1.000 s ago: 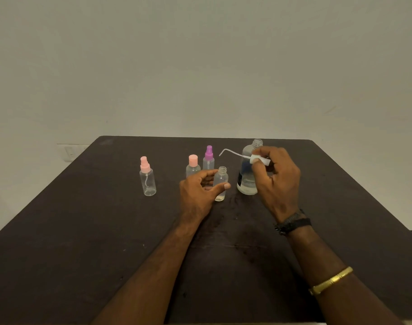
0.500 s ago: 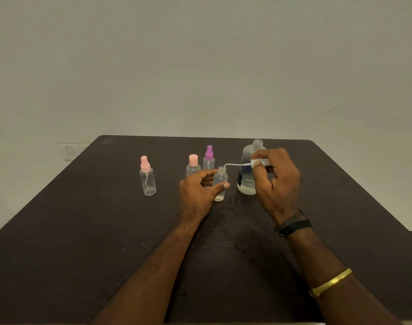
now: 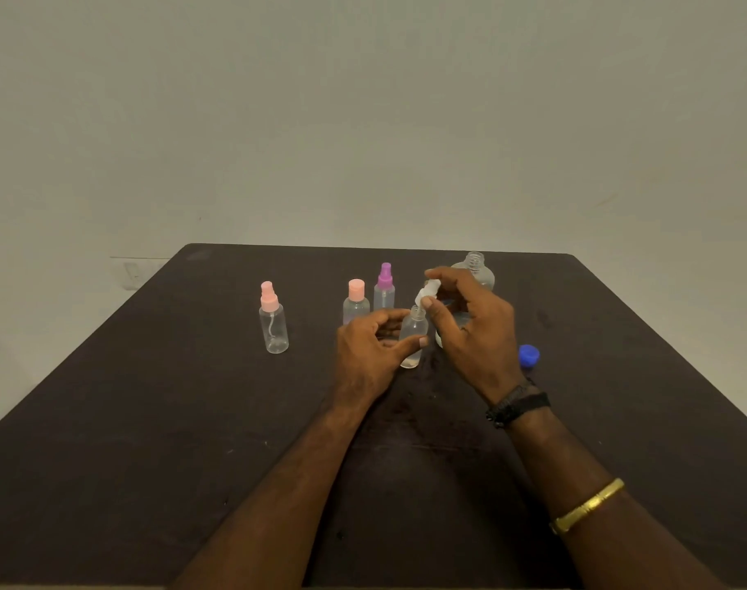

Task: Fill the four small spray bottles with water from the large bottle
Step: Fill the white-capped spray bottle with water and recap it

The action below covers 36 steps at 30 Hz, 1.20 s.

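My left hand (image 3: 369, 359) grips the open small bottle (image 3: 413, 334), upright on the dark table (image 3: 150, 419). My right hand (image 3: 476, 334) pinches the white spray head (image 3: 426, 295) just over its neck. Large bottle (image 3: 477, 270) uncapped behind my right hand, blue cap (image 3: 529, 355) lying right of that hand. To the left stand the purple-top bottle (image 3: 384, 289), pink-cap bottle (image 3: 355, 304) and pink-sprayer bottle (image 3: 273, 323), the last well apart.

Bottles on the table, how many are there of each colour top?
Pink-topped small bottles: 2
Purple-topped small bottle: 1
Uncapped small bottle: 1
Large bottle, also uncapped: 1
Total: 5 bottles
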Motion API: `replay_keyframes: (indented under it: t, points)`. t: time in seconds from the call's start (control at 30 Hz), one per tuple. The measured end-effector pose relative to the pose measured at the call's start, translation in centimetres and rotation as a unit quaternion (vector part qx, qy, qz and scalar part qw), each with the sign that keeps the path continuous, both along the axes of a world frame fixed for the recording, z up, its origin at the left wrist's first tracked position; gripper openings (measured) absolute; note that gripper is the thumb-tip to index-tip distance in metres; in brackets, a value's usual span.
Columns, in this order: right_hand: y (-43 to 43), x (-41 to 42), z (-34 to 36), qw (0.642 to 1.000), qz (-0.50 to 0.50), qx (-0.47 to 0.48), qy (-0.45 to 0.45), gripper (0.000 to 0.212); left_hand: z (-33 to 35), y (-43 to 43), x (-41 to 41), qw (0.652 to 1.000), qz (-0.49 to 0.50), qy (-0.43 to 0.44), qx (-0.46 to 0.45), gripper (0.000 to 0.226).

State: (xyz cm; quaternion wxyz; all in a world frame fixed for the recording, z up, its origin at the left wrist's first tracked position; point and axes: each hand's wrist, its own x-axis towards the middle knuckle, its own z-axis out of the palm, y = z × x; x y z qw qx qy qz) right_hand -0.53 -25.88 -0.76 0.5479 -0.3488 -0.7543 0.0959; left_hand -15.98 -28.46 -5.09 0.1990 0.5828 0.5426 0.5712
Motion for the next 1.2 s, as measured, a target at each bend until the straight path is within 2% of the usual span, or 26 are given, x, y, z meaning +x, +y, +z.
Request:
replay_keyframes:
  t: [0.53,0.67,0.9,1.07,1.2]
  points:
    - [0.4,-0.3,-1.4,0.999,0.027,-0.031,-0.015,0.025,0.0,0.1,0.0,1.000,-0.005,0.009,0.023,0.047]
    - [1.0,-0.6,-1.8,0.999,0.005,-0.034,-0.008,0.024,-0.1,0.1,0.0,0.999,-0.007,0.028,0.023,0.045]
    - [0.1,-0.8,-1.8,0.999,0.028,-0.046,-0.005,0.044,0.0,0.1,0.1,1.000,-0.013,-0.005,0.018,0.041]
    - [0.2,-0.8,-1.8,0.999,0.001,-0.036,-0.009,0.034,0.0,0.0,0.1,1.000,-0.003,0.006,0.026,0.043]
    - [0.3,-0.7,-1.7,0.999,-0.028,-0.040,-0.001,0.035,-0.2,0.0,0.2,0.999,0.003,0.033,0.025,0.043]
